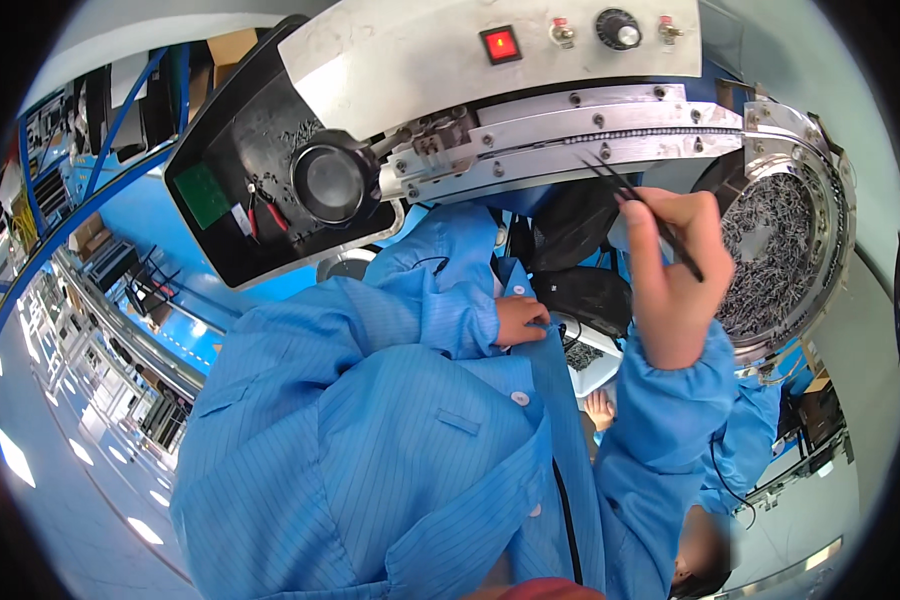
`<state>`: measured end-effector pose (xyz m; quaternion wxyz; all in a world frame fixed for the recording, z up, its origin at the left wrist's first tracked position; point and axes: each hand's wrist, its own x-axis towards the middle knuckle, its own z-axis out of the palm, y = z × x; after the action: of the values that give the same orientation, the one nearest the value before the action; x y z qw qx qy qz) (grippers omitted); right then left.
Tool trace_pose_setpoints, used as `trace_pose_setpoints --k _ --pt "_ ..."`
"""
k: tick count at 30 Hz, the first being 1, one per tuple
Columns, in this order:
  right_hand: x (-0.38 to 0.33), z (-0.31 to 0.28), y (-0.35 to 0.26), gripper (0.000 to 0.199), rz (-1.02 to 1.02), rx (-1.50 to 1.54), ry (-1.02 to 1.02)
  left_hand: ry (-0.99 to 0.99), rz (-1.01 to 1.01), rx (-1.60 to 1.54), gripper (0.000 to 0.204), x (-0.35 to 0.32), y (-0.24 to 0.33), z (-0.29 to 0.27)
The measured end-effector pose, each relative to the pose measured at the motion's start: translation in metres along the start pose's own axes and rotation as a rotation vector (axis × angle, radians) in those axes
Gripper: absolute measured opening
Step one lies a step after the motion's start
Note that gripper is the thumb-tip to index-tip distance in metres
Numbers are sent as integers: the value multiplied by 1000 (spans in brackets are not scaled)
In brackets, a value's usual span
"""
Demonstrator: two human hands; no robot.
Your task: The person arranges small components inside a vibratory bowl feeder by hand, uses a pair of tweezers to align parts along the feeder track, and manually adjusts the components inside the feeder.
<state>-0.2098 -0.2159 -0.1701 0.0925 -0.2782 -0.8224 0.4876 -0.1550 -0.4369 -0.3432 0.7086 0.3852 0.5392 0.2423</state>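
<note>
My right hand [682,262] is closed around a pair of dark tweezers [622,188]. The tweezer tips are slightly apart, at the lower edge of a metal feed rail [530,160]. A row of small dark parts [660,134] runs along the groove in this rail. At the rail's right end stands a round feeder bowl [838,215] with a heap of thin dark pin-like parts [770,250] inside. My left hand [520,321] rests low against my blue coat, fingers curled in, with nothing visible in them.
A black tray [220,255] at left bears red-handled pliers [273,212], a green pad [202,195], loose parts and a round dark cup [332,184]. Above the rail is a control box [420,50] with a lit red switch. Another person's hand [598,410] shows near a white bin [598,372].
</note>
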Motion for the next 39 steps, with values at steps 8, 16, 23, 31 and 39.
trace_pose_setpoints --k 8,16,23,31,39 --pt "-18 70 18 7 83 -14 79 17 -40 -18 33 -16 -29 -2" --pt "-18 93 16 5 101 -33 101 37 -27 -55 33 -27 -48 1" --pt "-29 66 -10 7 55 -165 158 62 -2 -48 33 -27 -59 7" --pt "-67 -12 -5 11 251 -347 540 87 -18 -71 34 -23 -60 6" --pt "-18 109 5 10 -8 19 -25 300 142 -235 34 19 -145 69"
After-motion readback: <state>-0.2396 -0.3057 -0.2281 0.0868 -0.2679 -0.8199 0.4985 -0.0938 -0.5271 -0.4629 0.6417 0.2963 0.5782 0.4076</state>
